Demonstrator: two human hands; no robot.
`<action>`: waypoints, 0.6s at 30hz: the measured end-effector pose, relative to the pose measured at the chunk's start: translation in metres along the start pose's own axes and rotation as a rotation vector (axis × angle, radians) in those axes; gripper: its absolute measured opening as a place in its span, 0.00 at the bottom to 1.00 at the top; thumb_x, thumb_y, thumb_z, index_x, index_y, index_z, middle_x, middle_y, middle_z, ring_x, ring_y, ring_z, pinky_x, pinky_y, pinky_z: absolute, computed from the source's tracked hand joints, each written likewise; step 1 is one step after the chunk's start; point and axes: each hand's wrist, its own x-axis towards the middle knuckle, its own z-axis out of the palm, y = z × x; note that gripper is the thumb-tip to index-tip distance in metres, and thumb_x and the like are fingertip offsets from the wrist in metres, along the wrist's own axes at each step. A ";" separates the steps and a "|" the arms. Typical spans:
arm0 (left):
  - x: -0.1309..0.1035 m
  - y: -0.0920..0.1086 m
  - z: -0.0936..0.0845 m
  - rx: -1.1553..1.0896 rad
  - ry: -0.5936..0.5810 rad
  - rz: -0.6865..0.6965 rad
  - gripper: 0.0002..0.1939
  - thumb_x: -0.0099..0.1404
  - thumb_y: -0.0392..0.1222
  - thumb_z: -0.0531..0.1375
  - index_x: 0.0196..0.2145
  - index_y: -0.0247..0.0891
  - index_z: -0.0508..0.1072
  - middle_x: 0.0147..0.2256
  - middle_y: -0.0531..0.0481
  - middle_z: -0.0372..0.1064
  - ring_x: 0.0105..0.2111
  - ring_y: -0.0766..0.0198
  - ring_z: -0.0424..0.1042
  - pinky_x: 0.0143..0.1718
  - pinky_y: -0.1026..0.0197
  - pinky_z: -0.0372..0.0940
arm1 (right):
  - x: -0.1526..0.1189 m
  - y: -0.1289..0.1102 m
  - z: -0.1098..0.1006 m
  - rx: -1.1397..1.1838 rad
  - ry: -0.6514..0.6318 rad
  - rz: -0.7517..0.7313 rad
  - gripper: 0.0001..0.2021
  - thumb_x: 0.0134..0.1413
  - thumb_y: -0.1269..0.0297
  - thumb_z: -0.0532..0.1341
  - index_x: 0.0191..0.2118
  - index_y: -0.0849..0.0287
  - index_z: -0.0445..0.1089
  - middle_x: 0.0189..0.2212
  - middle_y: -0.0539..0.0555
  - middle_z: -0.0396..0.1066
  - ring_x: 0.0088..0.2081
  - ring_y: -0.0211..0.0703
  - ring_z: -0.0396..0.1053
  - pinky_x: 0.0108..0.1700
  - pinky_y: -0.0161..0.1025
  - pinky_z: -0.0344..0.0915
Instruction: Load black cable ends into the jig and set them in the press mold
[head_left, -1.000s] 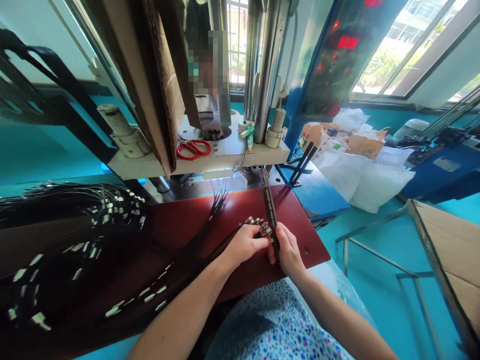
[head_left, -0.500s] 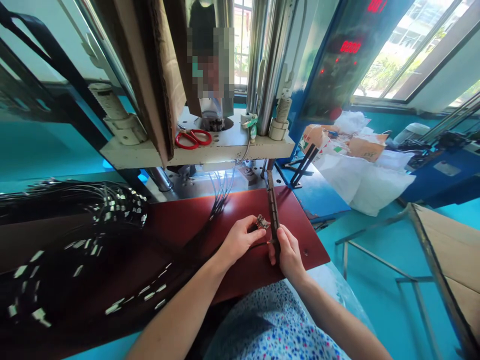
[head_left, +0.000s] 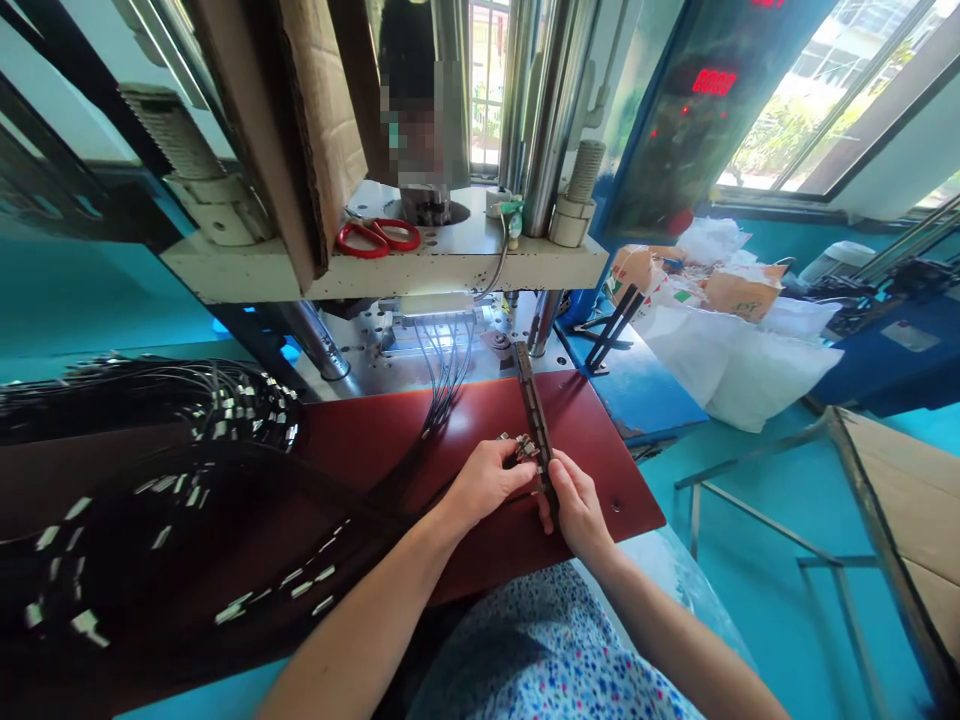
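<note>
My left hand (head_left: pixel 487 482) is closed on a small bunch of metal cable connectors (head_left: pixel 525 449), right against the left side of a long dark slotted bar (head_left: pixel 534 405). Wrapped round the near end of that bar is my right hand (head_left: pixel 576 498), its thumb on top. The bar slants away from me above the reddish-brown board (head_left: pixel 615 470). Black cables (head_left: pixel 397 485) run from the left toward my left hand. Beyond it, thin cables (head_left: pixel 444 375) lead into the lit lower part of the press. My fingers partly hide the connectors and the bar's near end.
Red-handled scissors (head_left: pixel 379 238) lie on the press's pale plate (head_left: pixel 450 270). Coiled black cables with pale ends (head_left: pixel 247 400) cover the board's left side. A blue ledge (head_left: pixel 645 395) and white sacks (head_left: pixel 739 370) stand to the right. A person is behind the press.
My left hand has brought the connectors closer, up against the bar. The bar's far end has swung slightly left. The view has shifted a little, showing more of the press's lit lower part.
</note>
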 end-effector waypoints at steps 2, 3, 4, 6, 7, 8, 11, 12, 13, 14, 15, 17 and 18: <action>0.000 -0.003 0.000 -0.035 0.002 0.013 0.08 0.54 0.41 0.56 0.27 0.32 0.70 0.25 0.54 0.64 0.28 0.66 0.61 0.32 0.65 0.56 | 0.000 0.000 0.001 -0.060 0.007 -0.017 0.19 0.60 0.51 0.48 0.46 0.61 0.62 0.13 0.42 0.58 0.11 0.31 0.54 0.13 0.28 0.50; -0.001 -0.003 0.000 -0.062 0.000 0.020 0.08 0.54 0.41 0.56 0.27 0.32 0.70 0.25 0.54 0.64 0.28 0.66 0.61 0.33 0.65 0.56 | 0.001 -0.001 0.002 -0.091 0.010 -0.025 0.19 0.60 0.51 0.48 0.46 0.60 0.62 0.13 0.42 0.57 0.12 0.31 0.54 0.14 0.28 0.50; -0.001 -0.004 0.000 -0.091 -0.005 0.025 0.09 0.55 0.41 0.56 0.27 0.32 0.70 0.25 0.53 0.64 0.28 0.66 0.61 0.33 0.65 0.57 | 0.001 -0.001 0.003 -0.109 0.012 -0.031 0.19 0.60 0.51 0.48 0.46 0.60 0.62 0.13 0.42 0.57 0.12 0.31 0.54 0.14 0.28 0.51; -0.002 -0.002 -0.001 -0.140 -0.007 0.021 0.10 0.55 0.43 0.57 0.28 0.32 0.70 0.26 0.53 0.64 0.29 0.66 0.62 0.33 0.65 0.57 | 0.001 -0.003 0.003 -0.098 0.010 -0.036 0.18 0.60 0.52 0.47 0.45 0.60 0.62 0.13 0.42 0.57 0.12 0.31 0.54 0.14 0.28 0.50; -0.002 -0.001 -0.002 -0.165 -0.006 0.015 0.10 0.54 0.44 0.58 0.29 0.32 0.70 0.26 0.52 0.64 0.29 0.66 0.62 0.33 0.65 0.57 | 0.000 -0.003 0.003 -0.074 0.010 -0.035 0.18 0.60 0.52 0.47 0.44 0.60 0.62 0.12 0.42 0.57 0.12 0.31 0.54 0.14 0.28 0.50; -0.002 0.001 -0.003 -0.194 0.001 0.008 0.11 0.54 0.45 0.59 0.30 0.33 0.69 0.27 0.52 0.65 0.29 0.66 0.62 0.33 0.65 0.58 | 0.000 -0.004 0.003 -0.045 0.013 -0.031 0.17 0.60 0.52 0.47 0.44 0.60 0.62 0.12 0.42 0.57 0.12 0.31 0.54 0.14 0.28 0.50; -0.002 0.008 -0.007 -0.288 0.046 -0.018 0.13 0.54 0.47 0.59 0.31 0.34 0.66 0.25 0.55 0.63 0.24 0.70 0.59 0.27 0.67 0.56 | -0.001 -0.004 0.001 0.018 0.043 -0.017 0.17 0.60 0.52 0.48 0.42 0.60 0.63 0.13 0.42 0.58 0.12 0.30 0.53 0.14 0.28 0.49; -0.002 0.009 -0.008 -0.306 0.059 -0.031 0.13 0.54 0.47 0.59 0.31 0.34 0.65 0.24 0.56 0.61 0.23 0.71 0.58 0.26 0.68 0.55 | -0.001 -0.004 0.000 0.032 0.053 -0.011 0.17 0.60 0.51 0.48 0.42 0.60 0.63 0.13 0.42 0.58 0.12 0.30 0.53 0.14 0.28 0.49; -0.002 0.009 -0.009 -0.302 0.067 -0.042 0.12 0.54 0.47 0.58 0.31 0.34 0.65 0.23 0.56 0.60 0.22 0.72 0.57 0.25 0.68 0.54 | -0.001 -0.004 0.000 0.045 0.059 -0.007 0.17 0.60 0.51 0.48 0.43 0.60 0.62 0.13 0.42 0.58 0.11 0.30 0.53 0.14 0.28 0.49; -0.002 0.009 -0.010 -0.277 0.066 -0.044 0.12 0.54 0.46 0.58 0.30 0.34 0.65 0.23 0.56 0.60 0.22 0.71 0.57 0.26 0.68 0.54 | -0.001 -0.004 0.000 0.059 0.064 -0.005 0.18 0.59 0.51 0.49 0.45 0.59 0.62 0.13 0.42 0.58 0.11 0.30 0.53 0.13 0.28 0.49; -0.002 0.008 -0.010 -0.237 0.054 -0.038 0.11 0.54 0.45 0.58 0.30 0.34 0.66 0.23 0.55 0.61 0.23 0.71 0.58 0.27 0.67 0.55 | -0.002 -0.004 0.000 0.072 0.066 -0.001 0.18 0.59 0.51 0.49 0.47 0.59 0.61 0.13 0.42 0.59 0.11 0.30 0.53 0.13 0.27 0.50; -0.001 0.005 -0.010 -0.136 0.020 -0.016 0.11 0.55 0.44 0.58 0.29 0.32 0.68 0.25 0.53 0.63 0.27 0.69 0.60 0.30 0.66 0.56 | -0.002 -0.004 0.001 0.093 0.066 0.004 0.20 0.58 0.51 0.50 0.52 0.58 0.57 0.13 0.42 0.59 0.11 0.31 0.54 0.13 0.27 0.51; -0.001 0.003 -0.009 -0.094 0.003 -0.008 0.11 0.55 0.44 0.57 0.28 0.32 0.69 0.25 0.53 0.64 0.27 0.68 0.60 0.31 0.66 0.56 | -0.002 -0.004 0.001 0.097 0.066 0.008 0.22 0.58 0.51 0.51 0.54 0.58 0.56 0.13 0.42 0.59 0.11 0.31 0.54 0.13 0.27 0.51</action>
